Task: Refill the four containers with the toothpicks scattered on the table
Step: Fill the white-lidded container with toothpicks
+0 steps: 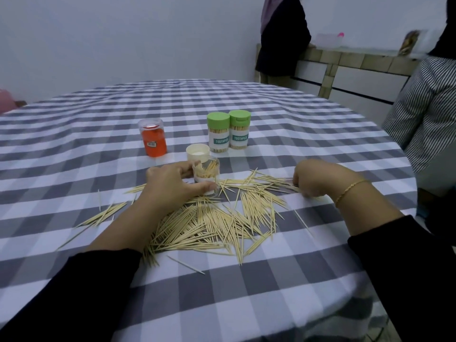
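Working left to right: the orange jar stands open-topped, well apart from the action. Your left hand grips the clear jar, upright and partly filled; its white cap lies just behind. Two green-lidded jars stand capped beyond. Your right hand is curled over toothpicks at the pile's right edge; whether it pinches any, I cannot tell. Gather a small aligned bunch, tips one way, and keep the clear jar steady. The tablecloth offers room left; strays lie near the front edge.
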Demonstrator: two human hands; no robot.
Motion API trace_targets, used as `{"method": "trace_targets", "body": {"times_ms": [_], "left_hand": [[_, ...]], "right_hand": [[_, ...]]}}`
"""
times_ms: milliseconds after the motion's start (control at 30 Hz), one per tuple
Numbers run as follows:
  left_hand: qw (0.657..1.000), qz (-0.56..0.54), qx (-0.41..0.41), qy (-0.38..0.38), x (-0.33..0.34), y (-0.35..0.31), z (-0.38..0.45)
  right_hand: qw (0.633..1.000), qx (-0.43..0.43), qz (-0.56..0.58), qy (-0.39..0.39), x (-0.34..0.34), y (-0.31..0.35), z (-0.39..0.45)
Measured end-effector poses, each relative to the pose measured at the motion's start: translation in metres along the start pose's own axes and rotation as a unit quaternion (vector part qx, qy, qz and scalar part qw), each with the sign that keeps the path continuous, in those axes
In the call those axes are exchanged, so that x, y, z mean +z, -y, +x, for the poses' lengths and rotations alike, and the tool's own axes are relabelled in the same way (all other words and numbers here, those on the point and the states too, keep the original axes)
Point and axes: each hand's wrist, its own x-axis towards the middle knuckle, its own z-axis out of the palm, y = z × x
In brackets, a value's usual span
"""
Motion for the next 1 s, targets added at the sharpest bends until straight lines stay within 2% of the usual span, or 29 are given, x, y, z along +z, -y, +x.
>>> {"method": "trace_targets", "body": {"times_ms": [233, 400, 500, 767, 1000], "left_hand": [[1.000, 0.000, 0.008, -0.001, 0.001, 0.002, 0.002], [1.000, 0.002, 0.002, 0.004, 0.000, 0.001, 0.001], [1.000, 0.004, 0.000, 0.003, 0.000, 0.000, 0.000], [1.000, -0.003, -0.001, 0.007, -0.002, -0.003, -0.002], [1.000, 0.023, 0.010, -0.009, -0.002, -0.009, -0.006]], "right_hand": [[0.997, -0.016, 0.066, -0.032, 0.000, 0.016, 0.003], [0.976, -0.059, 0.207, -0.042, -0.004, 0.028, -0.004], [0.980, -0.036, 0.180, -0.082, -0.003, 0.032, 0.001], [0.998, -0.037, 0.049, 0.009, -0.005, 0.047, -0.011], [0.992, -0.052, 0.103, 0.047, -0.007, 0.044, -0.013]]}}
